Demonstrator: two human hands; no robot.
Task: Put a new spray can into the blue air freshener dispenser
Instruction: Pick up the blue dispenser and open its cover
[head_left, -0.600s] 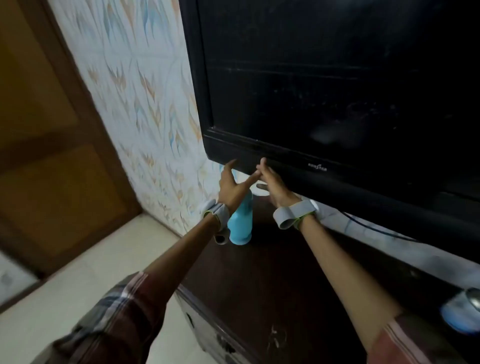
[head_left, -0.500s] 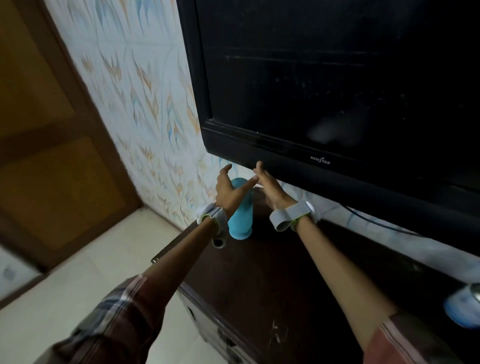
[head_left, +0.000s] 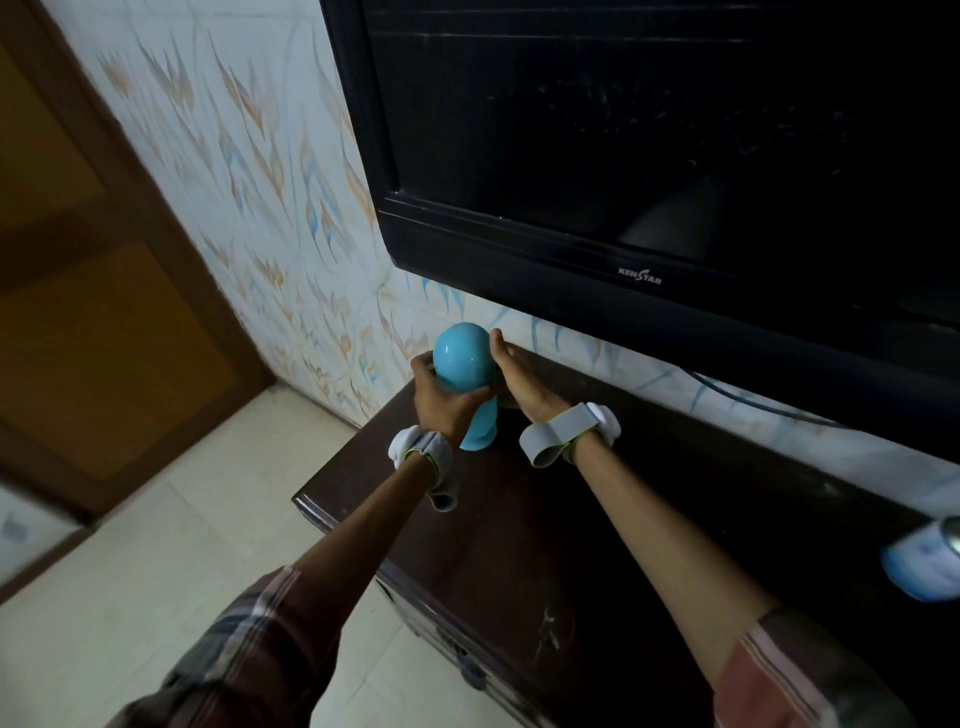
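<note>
The blue air freshener dispenser (head_left: 464, 364) stands upright at the far left end of the dark wooden cabinet (head_left: 545, 561), just below the television. My left hand (head_left: 441, 397) wraps around its left and front side. My right hand (head_left: 514, 376) presses against its right side, fingers pointing up. A blue and white spray can (head_left: 922, 564) lies on the cabinet at the right edge of the view, partly cut off and blurred.
A black wall-mounted television (head_left: 649, 156) overhangs the cabinet's back, close above the dispenser. A cable (head_left: 737, 397) runs along the patterned wall behind. A wooden door (head_left: 93, 312) is at the left, with pale floor tiles (head_left: 156, 561) below.
Both hands came down from the television's bottom edge and closed around the dispenser. The view tilted down, so the dispenser's rounded top shows.
</note>
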